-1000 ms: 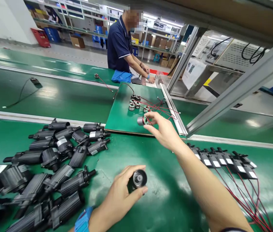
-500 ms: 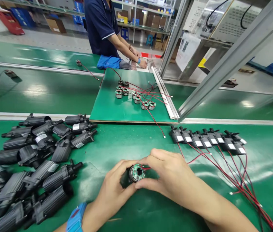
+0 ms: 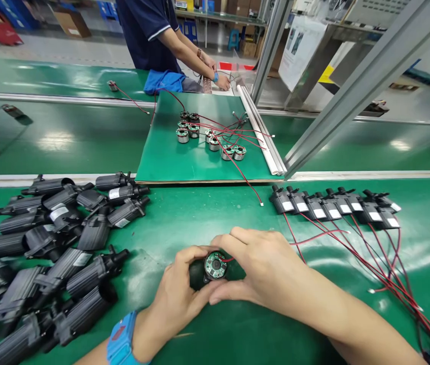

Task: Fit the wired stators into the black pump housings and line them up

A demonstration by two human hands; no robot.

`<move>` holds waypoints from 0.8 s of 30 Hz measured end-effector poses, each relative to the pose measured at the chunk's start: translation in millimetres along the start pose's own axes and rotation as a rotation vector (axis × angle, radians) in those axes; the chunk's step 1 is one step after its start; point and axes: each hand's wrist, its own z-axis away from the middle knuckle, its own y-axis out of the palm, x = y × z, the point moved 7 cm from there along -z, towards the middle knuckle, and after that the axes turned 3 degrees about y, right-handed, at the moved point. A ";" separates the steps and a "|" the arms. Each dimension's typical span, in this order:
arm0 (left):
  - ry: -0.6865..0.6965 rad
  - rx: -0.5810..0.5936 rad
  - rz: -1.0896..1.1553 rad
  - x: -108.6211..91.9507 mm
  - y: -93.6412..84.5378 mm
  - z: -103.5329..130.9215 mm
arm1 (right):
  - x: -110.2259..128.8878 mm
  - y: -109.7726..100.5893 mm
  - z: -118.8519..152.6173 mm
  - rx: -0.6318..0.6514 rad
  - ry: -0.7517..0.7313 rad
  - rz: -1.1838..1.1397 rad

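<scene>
Between my hands is a round motor stator (image 3: 215,265) with a green ring-shaped circuit board facing up and a dark centre. It sits in the mouth of a black pump housing, mostly hidden by my fingers. My left hand (image 3: 179,284) curls around the housing from the left, its thumb along the near side. From the right, my right hand (image 3: 256,266) closes thumb and fingers on the far and near edges of the stator. A red wire runs from the board under my right fingers.
Several black pump housings (image 3: 93,230) lie piled on the left. Several labelled pumps (image 3: 331,207) with red wires stand in a row at right. Ahead, a green board (image 3: 162,165) bears several stators and white tubes (image 3: 258,132). A metal post (image 3: 352,96) slants at right; a co-worker (image 3: 146,35) stands beyond.
The stator's silver side showed above the housing before; now it sits lower, its board turned more squarely up. My right fingers have shifted slightly left around it.
</scene>
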 end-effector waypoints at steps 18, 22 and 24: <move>0.178 0.173 -0.309 -20.3 -2.0 -8.9 | 13.8 12.9 0.6 -0.096 -0.149 0.150; 0.084 0.271 -0.270 -13.6 -2.5 -17.9 | -5.7 24.0 -7.5 0.060 -0.017 0.084; 0.086 0.188 -0.411 -15.1 -25.2 -23.1 | -20.5 27.6 -10.4 0.146 0.084 0.071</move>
